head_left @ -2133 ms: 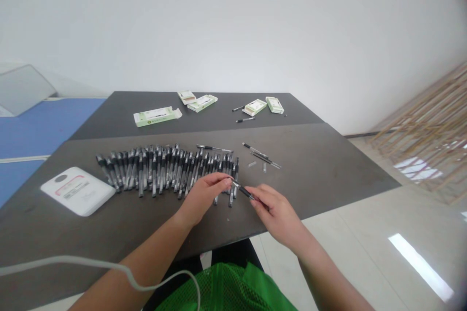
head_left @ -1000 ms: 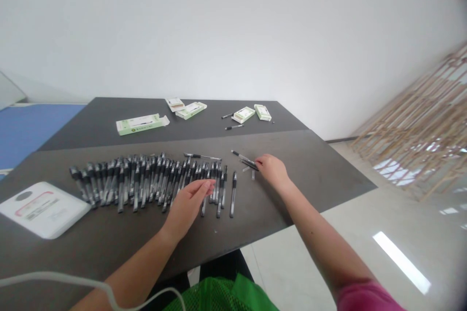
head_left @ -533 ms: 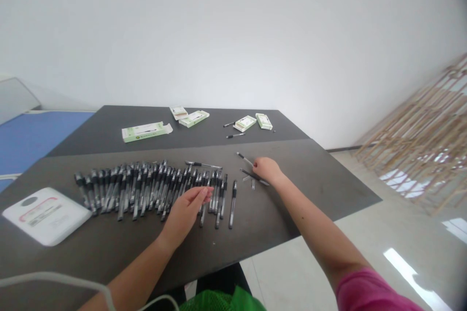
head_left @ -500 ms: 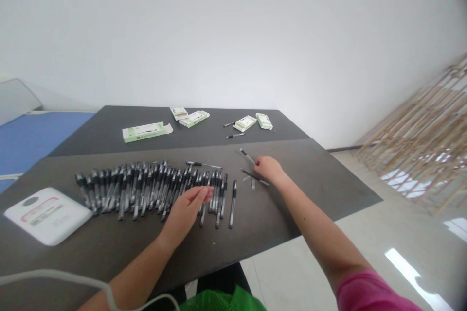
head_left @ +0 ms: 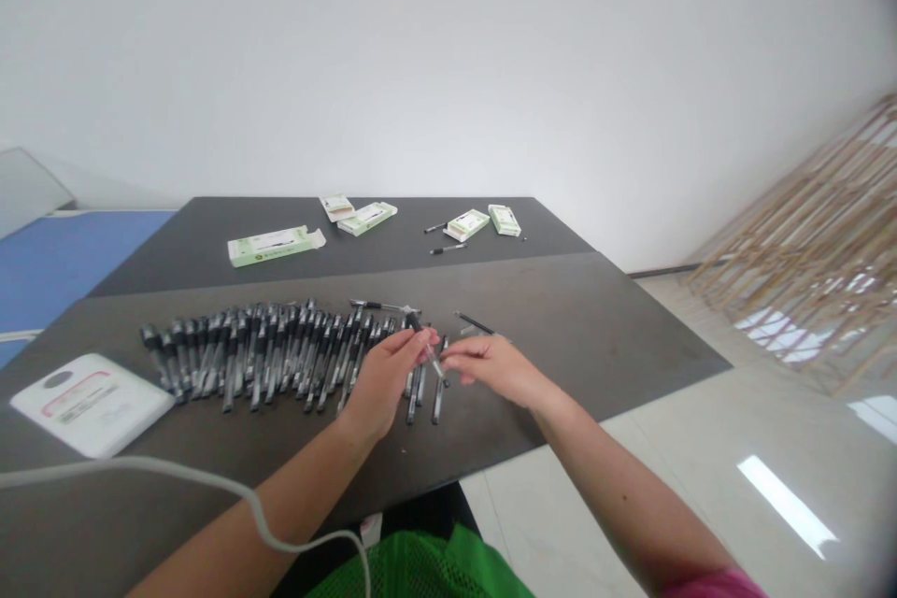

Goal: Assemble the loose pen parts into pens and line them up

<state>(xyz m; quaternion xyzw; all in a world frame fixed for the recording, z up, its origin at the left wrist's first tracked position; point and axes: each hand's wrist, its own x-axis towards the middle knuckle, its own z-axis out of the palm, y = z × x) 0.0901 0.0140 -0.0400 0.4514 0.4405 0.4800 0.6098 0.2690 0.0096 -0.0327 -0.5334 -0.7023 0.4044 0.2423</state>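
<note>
At the right end of the long row, my left hand (head_left: 382, 383) is pinching a clear-barrelled black pen (head_left: 427, 348) between thumb and fingertips, holding it tilted above the row; my right hand (head_left: 491, 369) is reaching in flat and open, its fingers (head_left: 466, 353) stretching toward the pen's lower end, though I cannot tell whether they are touching it. A moment ago the right hand was out at the loose pens and the left was lying open by the row; now the two hands are closing together above the dark table (head_left: 561, 318). Beneath them the row of black pens (head_left: 259, 355) is fanning out side by side; a single pen (head_left: 476, 325) is lying apart to the right. Toward the top of the frame, green-and-white pen boxes (head_left: 270, 247) and two loose pens (head_left: 448, 249) are sitting on the far panel; a white flat case (head_left: 91, 404) is lying at lower left, a white cable (head_left: 175, 467) is crossing my view, and a green mesh bag (head_left: 427, 570) is showing at the bottom edge.
</note>
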